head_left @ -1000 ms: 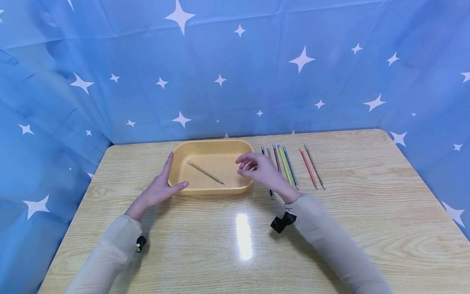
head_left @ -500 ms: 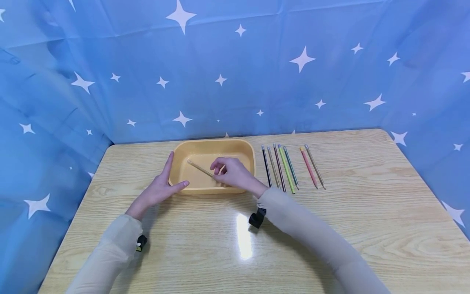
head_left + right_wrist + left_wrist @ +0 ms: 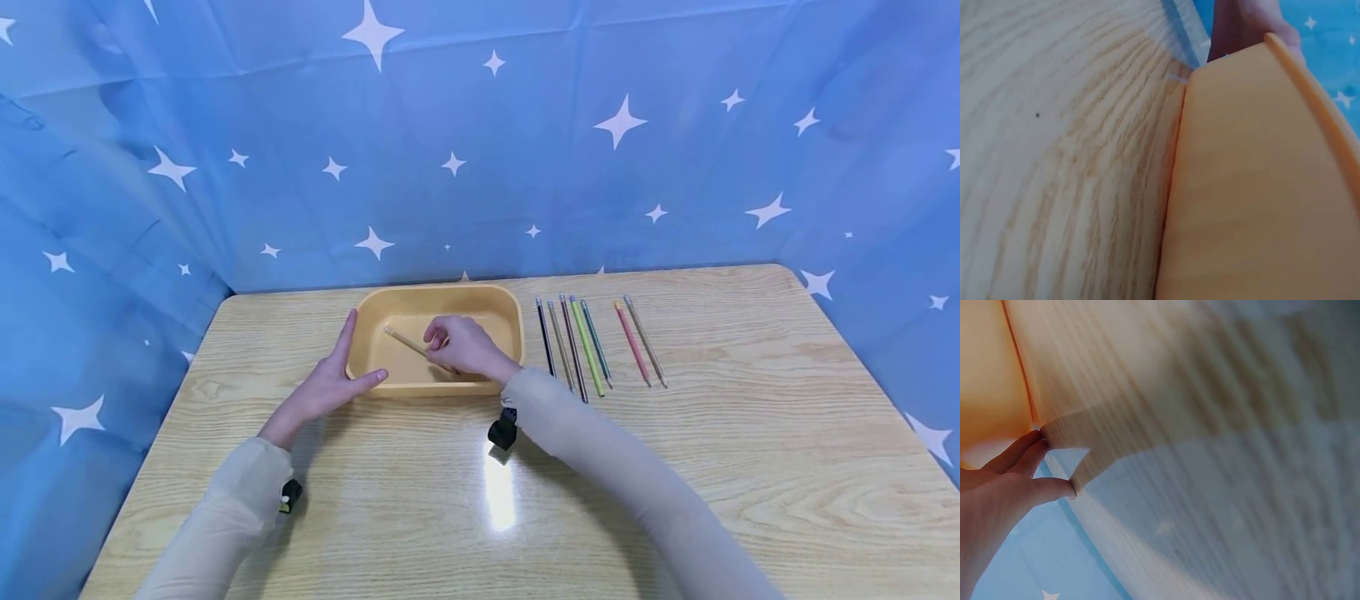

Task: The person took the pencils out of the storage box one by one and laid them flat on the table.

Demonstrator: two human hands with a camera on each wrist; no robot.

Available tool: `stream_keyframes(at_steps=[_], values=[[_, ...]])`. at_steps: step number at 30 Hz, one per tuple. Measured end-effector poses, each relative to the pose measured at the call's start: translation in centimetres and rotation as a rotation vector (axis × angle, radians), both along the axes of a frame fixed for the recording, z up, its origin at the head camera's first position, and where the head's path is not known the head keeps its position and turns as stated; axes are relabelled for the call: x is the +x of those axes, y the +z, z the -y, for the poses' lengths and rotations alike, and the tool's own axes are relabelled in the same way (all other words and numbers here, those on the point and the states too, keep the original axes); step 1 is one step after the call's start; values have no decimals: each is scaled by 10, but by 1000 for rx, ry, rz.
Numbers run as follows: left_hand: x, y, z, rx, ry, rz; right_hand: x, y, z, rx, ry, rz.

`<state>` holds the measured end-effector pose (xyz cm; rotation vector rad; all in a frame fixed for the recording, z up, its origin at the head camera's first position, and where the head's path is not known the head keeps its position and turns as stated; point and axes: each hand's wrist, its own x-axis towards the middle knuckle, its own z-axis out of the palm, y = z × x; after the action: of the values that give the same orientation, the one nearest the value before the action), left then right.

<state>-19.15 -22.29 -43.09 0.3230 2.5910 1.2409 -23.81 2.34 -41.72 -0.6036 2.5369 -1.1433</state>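
A shallow yellow-orange tray (image 3: 431,389) stands near the table's back edge. One gold-coloured pencil (image 3: 404,339) lies slantwise on its floor. My right hand (image 3: 470,346) reaches over the tray's front right part, fingers curled, and pinches this pencil around its middle; the fingertips are partly hidden. My left hand (image 3: 327,388) rests against the tray's front left corner, thumb and fingers spread wide and straight. In the left wrist view the fingers of the left hand (image 3: 1007,481) touch the tray's side. The right wrist view shows the tray's outer wall (image 3: 1254,175), with a hand at its far end.
Right of the tray, several pencils lie side by side, among them a lime green pencil (image 3: 587,346). Farther right lie a red pencil (image 3: 633,343) and a gold pencil (image 3: 646,340). A blue starry curtain (image 3: 480,167) hangs behind the wooden table (image 3: 750,433).
My right hand has moved left from the tray's right rim to the pencil inside and lowered onto it. The left hand and the tray have stayed put.
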Motion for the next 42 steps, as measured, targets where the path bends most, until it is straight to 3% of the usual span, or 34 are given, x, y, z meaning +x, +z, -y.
stream_keyframes(at_steps=[5,11,17,21,27,35,42], values=[[0,1,0,7,-1,-10,-2,-2,1,88,0,2],[-1,3,-1,10,4,-5,-1,-3,4,244,36,-72],[-1,4,-2,7,4,-5,-3,-5,1,154,44,-41],[-1,2,-3,7,-4,-4,-3,-6,-4,62,25,51],[-1,0,-4,12,-6,0,-2,-5,-6,8,17,151],[0,-4,-2,23,-5,-3,2,1,-8,-39,26,137],[0,-4,0,9,5,-10,8,15,-16,-126,47,95]])
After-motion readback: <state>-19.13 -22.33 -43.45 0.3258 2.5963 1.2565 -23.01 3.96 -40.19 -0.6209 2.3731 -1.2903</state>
